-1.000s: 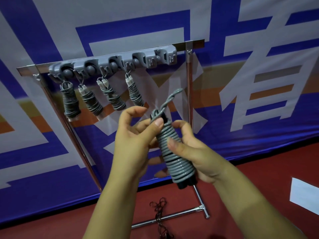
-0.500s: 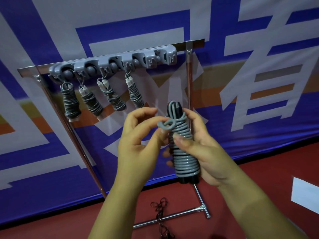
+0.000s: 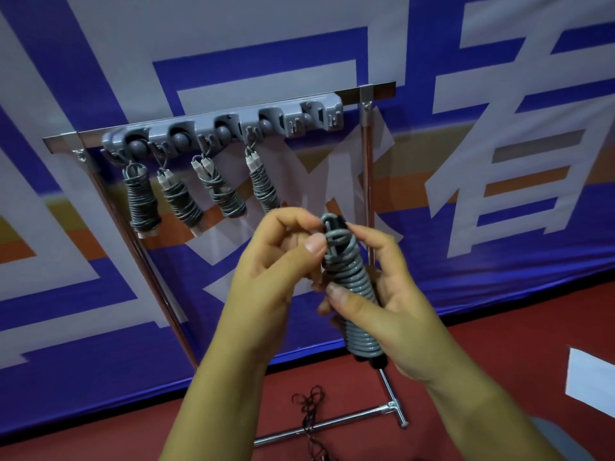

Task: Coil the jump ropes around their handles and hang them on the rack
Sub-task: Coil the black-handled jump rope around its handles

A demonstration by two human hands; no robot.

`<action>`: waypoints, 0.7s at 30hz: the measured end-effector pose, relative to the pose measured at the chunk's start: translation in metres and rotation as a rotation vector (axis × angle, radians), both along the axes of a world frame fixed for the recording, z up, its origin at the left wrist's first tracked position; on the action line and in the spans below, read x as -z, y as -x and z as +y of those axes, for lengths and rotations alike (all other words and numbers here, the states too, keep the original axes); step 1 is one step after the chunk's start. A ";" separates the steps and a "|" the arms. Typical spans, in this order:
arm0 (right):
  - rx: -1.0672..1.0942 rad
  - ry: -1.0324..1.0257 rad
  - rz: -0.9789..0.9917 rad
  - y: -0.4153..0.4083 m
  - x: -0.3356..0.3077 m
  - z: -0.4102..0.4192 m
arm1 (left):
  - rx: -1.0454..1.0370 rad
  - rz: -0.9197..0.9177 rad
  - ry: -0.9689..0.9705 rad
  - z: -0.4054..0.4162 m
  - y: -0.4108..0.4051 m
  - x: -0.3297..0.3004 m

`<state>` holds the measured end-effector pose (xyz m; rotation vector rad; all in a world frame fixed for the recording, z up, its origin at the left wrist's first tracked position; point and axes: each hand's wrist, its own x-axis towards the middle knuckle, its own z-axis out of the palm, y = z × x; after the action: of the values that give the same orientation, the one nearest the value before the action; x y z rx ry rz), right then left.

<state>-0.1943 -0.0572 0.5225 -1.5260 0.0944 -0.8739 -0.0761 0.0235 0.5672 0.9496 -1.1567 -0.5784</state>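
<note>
A grey jump rope [image 3: 349, 281] is coiled tightly round its black handles and stands nearly upright in front of me. My right hand [image 3: 389, 294] grips the coil round its middle, thumb across the front. My left hand [image 3: 279, 267] pinches the rope's loose end at the top of the coil. Above and behind, a grey hook rack [image 3: 233, 128] on a metal stand carries several coiled grey ropes [image 3: 199, 194] at its left and middle hooks. The rack's rightmost hooks [image 3: 319, 116] are bare.
The stand's right post [image 3: 366, 181] runs down behind the coil to a T-shaped foot [image 3: 382, 410] on the red floor. A dark rope [image 3: 309, 414] lies on the floor by that foot. A blue and white banner [image 3: 466, 161] hangs behind. A white sheet [image 3: 589, 377] lies at the right.
The twisted loose end that stuck up above the coil has been folded down onto the top of it. Coil and both hands have drifted slightly rightward.
</note>
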 end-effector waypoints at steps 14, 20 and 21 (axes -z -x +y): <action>0.095 0.196 0.156 0.010 -0.002 0.002 | -0.250 -0.245 -0.101 0.007 -0.007 -0.002; 0.022 0.214 0.243 0.018 -0.002 -0.006 | -0.140 -0.337 -0.181 0.008 -0.024 -0.004; 0.001 0.200 0.243 0.019 -0.001 -0.006 | -0.103 -0.348 -0.192 0.007 -0.026 -0.004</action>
<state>-0.2129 -0.0634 0.5235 -1.8165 0.1887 -0.7119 -0.0502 0.0309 0.5714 1.3040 -1.3678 -0.4571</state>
